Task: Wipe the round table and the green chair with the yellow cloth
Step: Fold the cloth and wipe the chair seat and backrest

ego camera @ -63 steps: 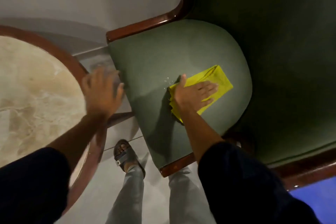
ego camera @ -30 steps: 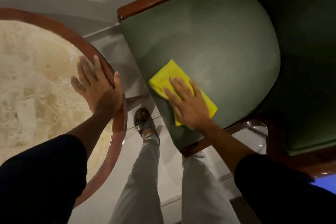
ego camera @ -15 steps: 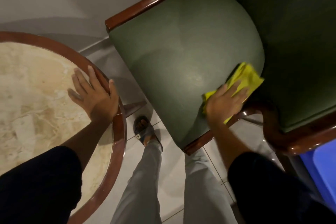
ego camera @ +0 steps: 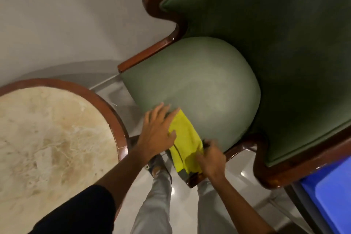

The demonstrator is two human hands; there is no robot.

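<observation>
The yellow cloth [ego camera: 185, 143] lies over the near front edge of the green chair [ego camera: 199, 85], whose seat is padded and framed in dark red-brown wood. My right hand [ego camera: 210, 158] grips the cloth's near end at the seat's front rail. My left hand [ego camera: 158, 131] lies flat on the cloth's far left part, fingers spread, thumb on the fabric. The round table [ego camera: 45, 135], with a marbled beige top and a brown wooden rim, stands to the left, apart from both hands.
A grey wall fills the top left. The chair's tall green back [ego camera: 284, 34] rises on the right. A blue object [ego camera: 330, 199] sits at the bottom right. My legs in grey trousers and a sandalled foot [ego camera: 155, 165] stand on the glossy tile floor between table and chair.
My left hand left the table rim and came onto the cloth. My right hand drew the cloth from the seat's right edge back to its near front edge.
</observation>
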